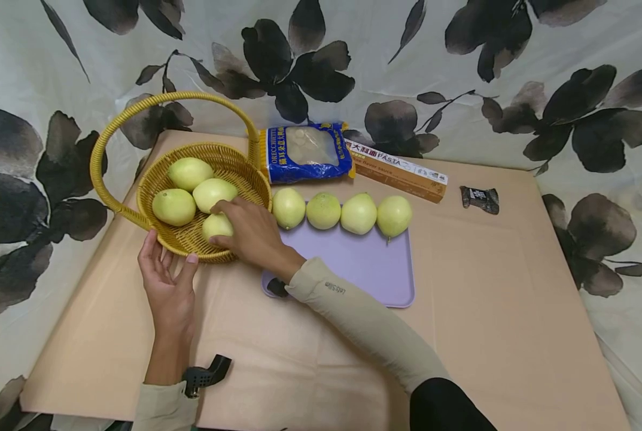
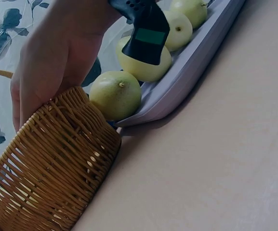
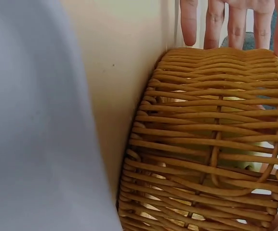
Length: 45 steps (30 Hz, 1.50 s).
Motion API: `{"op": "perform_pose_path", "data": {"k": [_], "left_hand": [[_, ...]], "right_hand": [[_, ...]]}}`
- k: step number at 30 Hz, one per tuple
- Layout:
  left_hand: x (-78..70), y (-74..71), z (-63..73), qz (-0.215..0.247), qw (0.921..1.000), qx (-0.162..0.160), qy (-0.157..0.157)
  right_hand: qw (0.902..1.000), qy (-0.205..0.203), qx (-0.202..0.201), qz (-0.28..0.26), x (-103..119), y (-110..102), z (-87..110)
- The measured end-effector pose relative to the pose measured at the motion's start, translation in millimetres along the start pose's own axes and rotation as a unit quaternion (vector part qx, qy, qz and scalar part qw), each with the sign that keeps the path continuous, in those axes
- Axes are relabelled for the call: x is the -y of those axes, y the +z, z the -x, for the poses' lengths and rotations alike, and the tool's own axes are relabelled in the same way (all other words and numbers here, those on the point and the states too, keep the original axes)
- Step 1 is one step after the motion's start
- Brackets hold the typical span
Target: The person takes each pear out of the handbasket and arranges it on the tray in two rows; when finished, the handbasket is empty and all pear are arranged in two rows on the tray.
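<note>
While right hand (image 1: 252,230) grips fruit (image 1: 216,226), basket (image 1: 248,182) upright

8 frts (image 1: 359,214), 1 bskt (image 1: 237,166), 1 tray (image 1: 353,263)

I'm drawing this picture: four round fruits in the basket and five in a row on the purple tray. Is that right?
Not quite: the row on the purple tray has four fruits, not five, as the head view shows.

Four fruits (image 1: 190,174) lie in the basket (image 1: 241,170), left of the tray (image 1: 353,263).
</note>
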State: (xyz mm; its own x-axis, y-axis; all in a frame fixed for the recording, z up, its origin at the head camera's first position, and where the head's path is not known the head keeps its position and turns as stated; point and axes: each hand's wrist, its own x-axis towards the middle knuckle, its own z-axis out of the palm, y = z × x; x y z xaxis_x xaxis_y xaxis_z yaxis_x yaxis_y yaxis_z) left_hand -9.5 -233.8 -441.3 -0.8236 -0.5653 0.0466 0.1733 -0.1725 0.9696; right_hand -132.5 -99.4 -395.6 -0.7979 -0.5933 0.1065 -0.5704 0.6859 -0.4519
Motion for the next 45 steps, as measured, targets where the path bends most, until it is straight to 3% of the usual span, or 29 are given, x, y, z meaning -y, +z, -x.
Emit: {"op": "perform_pose_path", "data": {"k": [6,11,24,32,38,45], "left_hand": [[0.0,0.9,0.8,0.000,1.0000,0.000,0.000],[-0.1,0.9,0.9,-0.004,1.0000,0.005,0.002],[-1.8,1.7,3.1,0.002,1.0000,0.004,-0.007],[-2.5,1.7,3.2,0.001,0.9999,-0.003,-0.013],[-2.0,1.4,2.9,0.000,1.0000,-0.003,-0.009],[-2.7,1.0,2.7,-0.003,0.9999,-0.004,-0.009]], "right_hand": [[0.9979,-0.012,-0.034,-0.054,-4,-3,5.3],[0.9890,-0.006,-0.078,-0.125,-6,-15,12.5],[0.9540,0.000,-0.155,-0.257,-17,-40,42.4],[0.9258,0.024,-0.183,-0.330,-33,-49,63.2],[0.9301,0.052,-0.202,-0.303,-47,-51,80.9],[0.9400,0.092,-0.182,-0.273,-62,-46,97.3]]}}
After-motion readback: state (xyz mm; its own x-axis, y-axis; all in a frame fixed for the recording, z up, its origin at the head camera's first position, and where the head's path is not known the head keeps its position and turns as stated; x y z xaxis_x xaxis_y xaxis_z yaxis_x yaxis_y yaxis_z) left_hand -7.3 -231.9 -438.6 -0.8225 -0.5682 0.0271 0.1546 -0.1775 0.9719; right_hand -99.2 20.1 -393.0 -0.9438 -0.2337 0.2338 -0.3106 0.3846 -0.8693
